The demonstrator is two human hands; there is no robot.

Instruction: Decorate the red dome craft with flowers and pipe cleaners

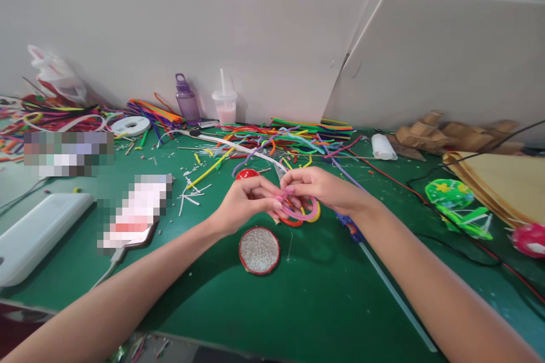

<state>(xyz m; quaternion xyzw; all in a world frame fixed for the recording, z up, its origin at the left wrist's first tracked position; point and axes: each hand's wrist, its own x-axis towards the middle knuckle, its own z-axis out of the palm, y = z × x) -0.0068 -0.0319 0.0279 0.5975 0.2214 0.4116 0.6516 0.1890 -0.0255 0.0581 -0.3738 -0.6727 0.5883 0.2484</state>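
Both hands meet above the middle of a green table (323,300). My left hand (244,199) is closed, its fingertips pinching one end of a pink pipe-cleaner loop (303,214). My right hand (317,188) is closed too, pinching the same loop from the other side. Orange and yellow loops sit bundled with the pink one under my right fingers. Below the hands lies a round red lid (259,250) filled with small white beads. A second red round piece (247,174) lies just behind my left hand.
A heap of coloured pipe cleaners (293,136) covers the back of the table. Also there: a purple bottle (187,100), a cup with a straw (224,105), a tape roll (130,125), a white power bank (36,233), a glue gun (349,228), green paper shapes (457,204), brown cardboard (498,178).
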